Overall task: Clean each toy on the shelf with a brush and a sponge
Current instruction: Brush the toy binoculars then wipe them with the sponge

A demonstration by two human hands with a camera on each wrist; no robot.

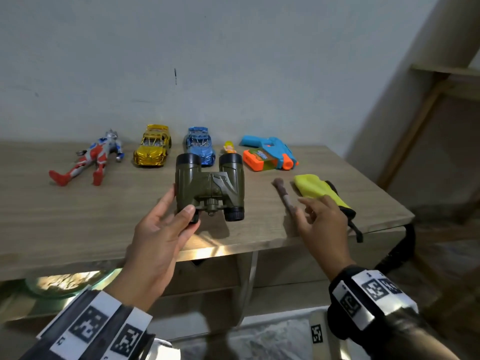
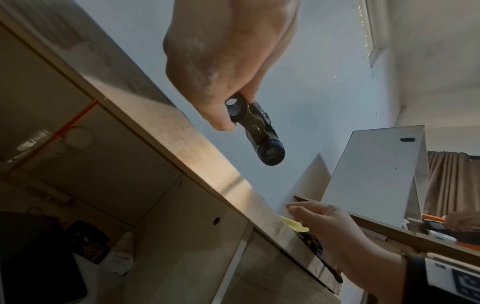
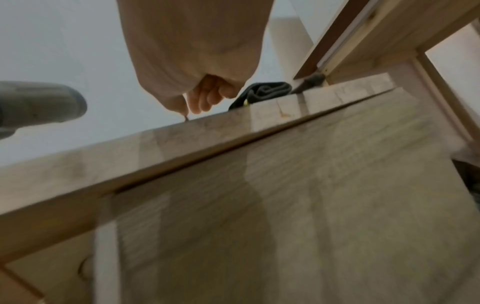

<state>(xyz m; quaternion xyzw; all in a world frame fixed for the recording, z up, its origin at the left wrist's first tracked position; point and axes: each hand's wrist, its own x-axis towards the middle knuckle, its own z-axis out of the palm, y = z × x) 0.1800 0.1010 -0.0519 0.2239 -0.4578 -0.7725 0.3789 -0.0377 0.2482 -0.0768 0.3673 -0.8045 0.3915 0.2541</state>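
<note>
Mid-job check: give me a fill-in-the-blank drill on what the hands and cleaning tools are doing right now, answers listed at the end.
1. The left hand holds the olive-green ____ above the shelf.
2. The right hand hangs over the handle of the ____, which lies on the shelf.
3. The sponge beside the brush has a ____ top.
4. The toy car right of the gold car is ____.

Missing words: binoculars; brush; yellow; blue

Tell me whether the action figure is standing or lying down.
Lying down: the figure is flat on its back on the shelf, legs toward the camera.
</note>
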